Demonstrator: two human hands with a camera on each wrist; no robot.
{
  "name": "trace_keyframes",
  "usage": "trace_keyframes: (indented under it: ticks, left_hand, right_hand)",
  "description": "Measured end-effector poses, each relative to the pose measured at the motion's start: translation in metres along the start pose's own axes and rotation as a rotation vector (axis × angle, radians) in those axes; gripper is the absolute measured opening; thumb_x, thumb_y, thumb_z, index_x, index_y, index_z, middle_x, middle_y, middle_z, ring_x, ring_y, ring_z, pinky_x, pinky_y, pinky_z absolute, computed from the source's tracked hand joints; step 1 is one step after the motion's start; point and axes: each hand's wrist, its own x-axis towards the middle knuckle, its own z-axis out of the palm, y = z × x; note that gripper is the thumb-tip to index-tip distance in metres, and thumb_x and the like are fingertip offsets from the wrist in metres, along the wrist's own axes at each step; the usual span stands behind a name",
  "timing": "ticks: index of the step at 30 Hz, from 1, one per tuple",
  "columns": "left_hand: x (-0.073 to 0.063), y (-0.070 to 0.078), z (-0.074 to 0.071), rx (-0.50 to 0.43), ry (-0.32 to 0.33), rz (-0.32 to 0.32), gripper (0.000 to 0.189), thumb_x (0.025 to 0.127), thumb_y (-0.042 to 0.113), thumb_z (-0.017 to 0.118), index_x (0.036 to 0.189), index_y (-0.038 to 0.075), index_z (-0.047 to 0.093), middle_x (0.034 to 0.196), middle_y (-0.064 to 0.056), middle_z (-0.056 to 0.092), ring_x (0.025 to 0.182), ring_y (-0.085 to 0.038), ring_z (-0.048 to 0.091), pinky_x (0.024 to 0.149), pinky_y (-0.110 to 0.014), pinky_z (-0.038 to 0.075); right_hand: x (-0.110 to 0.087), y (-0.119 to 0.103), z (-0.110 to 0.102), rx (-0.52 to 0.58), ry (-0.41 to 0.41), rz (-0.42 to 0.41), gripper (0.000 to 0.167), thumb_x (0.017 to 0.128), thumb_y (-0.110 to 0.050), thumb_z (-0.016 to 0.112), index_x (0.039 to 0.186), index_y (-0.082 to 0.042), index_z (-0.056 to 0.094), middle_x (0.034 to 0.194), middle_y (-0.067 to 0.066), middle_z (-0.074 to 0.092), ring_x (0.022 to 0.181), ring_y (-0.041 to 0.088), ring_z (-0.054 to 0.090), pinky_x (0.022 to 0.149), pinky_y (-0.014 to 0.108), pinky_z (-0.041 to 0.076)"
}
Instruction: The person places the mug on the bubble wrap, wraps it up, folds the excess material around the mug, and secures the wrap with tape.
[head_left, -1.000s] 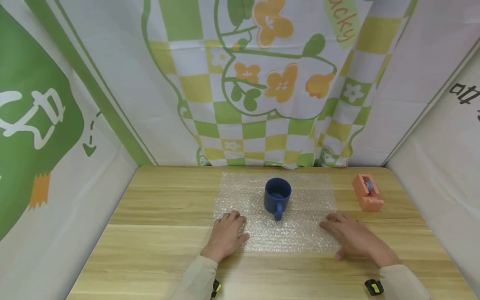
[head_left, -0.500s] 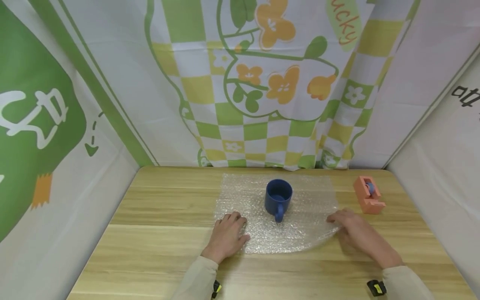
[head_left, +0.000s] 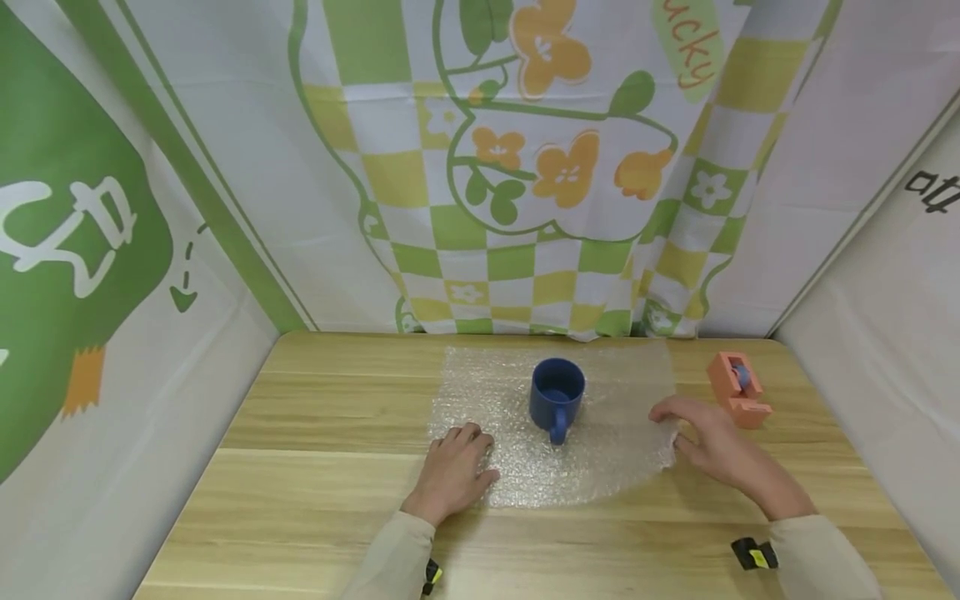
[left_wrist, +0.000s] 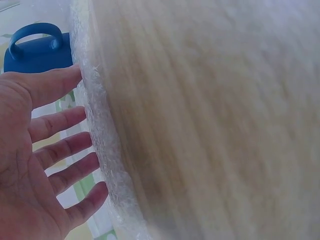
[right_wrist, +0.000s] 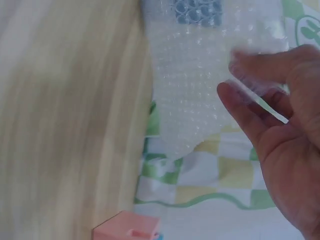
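Observation:
A sheet of clear bubble wrap (head_left: 517, 479) lies on the table, with a dark blue mug (head_left: 557, 396) standing upright near its middle, handle toward the person. My left hand (head_left: 452, 468) rests with spread fingers on the sheet's left part; in the left wrist view its fingertips (left_wrist: 89, 142) touch the wrap. At the sheet's right edge my right hand (head_left: 712, 446) pinches the wrap between thumb and fingers, and that edge is raised off the table. The right wrist view shows the lifted wrap (right_wrist: 190, 85) with the mug's blue showing through the bubbles.
A coral-pink tape dispenser (head_left: 737, 389) with a blue roll stands at the back right, just beyond the right hand. The wooden table (head_left: 322, 492) ends at a checked, flower-printed cloth (head_left: 517, 258) behind, and printed white sheets hang at both sides.
The right hand has gone from lying at the wrap's right edge to pinching it, lifting that edge and shifting slightly inward. Left hand and mug stay put.

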Motion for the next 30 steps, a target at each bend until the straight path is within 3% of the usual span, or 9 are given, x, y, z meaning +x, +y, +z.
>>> trace_keyframes:
  ticks: [5,11,17,21,30]
  left_hand:
    - [0.000,0.000,-0.001,-0.012,-0.004,-0.002,0.044,0.090,0.033,0.076,0.125,0.007,0.066,0.131,-0.015,0.059,0.121,-0.036,0.055,0.095,-0.057,0.049]
    - [0.001,-0.001,-0.002,0.003,-0.001,-0.003,0.044,0.091,0.034,0.075,0.125,0.007,0.066,0.131,-0.014,0.059,0.120,-0.035,0.055,0.094,-0.056,0.049]
    - [0.001,0.000,-0.002,0.009,-0.005,0.000,0.043,0.090,0.035,0.076,0.122,0.007,0.067,0.127,-0.012,0.060,0.117,-0.034,0.056,0.092,-0.055,0.050]
    - [0.001,0.001,-0.003,0.000,-0.007,-0.001,0.043,0.089,0.034,0.077,0.120,0.007,0.068,0.125,-0.011,0.061,0.116,-0.034,0.056,0.091,-0.055,0.050]
    - [0.001,0.001,-0.003,0.013,-0.008,-0.001,0.041,0.089,0.035,0.077,0.119,0.009,0.069,0.121,-0.008,0.061,0.114,-0.032,0.057,0.088,-0.052,0.051]
  right_hand:
    - [0.017,-0.004,-0.003,0.035,0.011,-0.034,0.050,0.068,0.019,0.080,0.102,-0.017,0.072,0.104,-0.005,0.069,0.097,0.018,0.066,0.089,0.011,0.045]
    - [0.050,-0.011,0.000,0.155,0.032,0.010,0.026,0.087,0.005,0.075,0.101,-0.017,0.075,0.101,-0.008,0.070,0.090,0.009,0.064,0.076,0.021,0.053]
    - [0.087,-0.013,0.016,0.169,0.132,0.026,0.019,0.085,0.005,0.077,0.097,-0.011,0.077,0.090,-0.004,0.072,0.077,0.008,0.062,0.067,0.025,0.054]
    - [0.109,-0.016,0.026,0.184,0.149,0.068,0.015,0.086,0.001,0.078,0.097,-0.009,0.078,0.087,-0.001,0.071,0.073,0.011,0.062,0.064,0.030,0.056]
    - [0.148,-0.019,0.047,0.189,0.007,0.203,0.012,0.091,-0.013,0.077,0.102,-0.008,0.078,0.095,0.002,0.073,0.084,0.016,0.066,0.075,0.036,0.057]
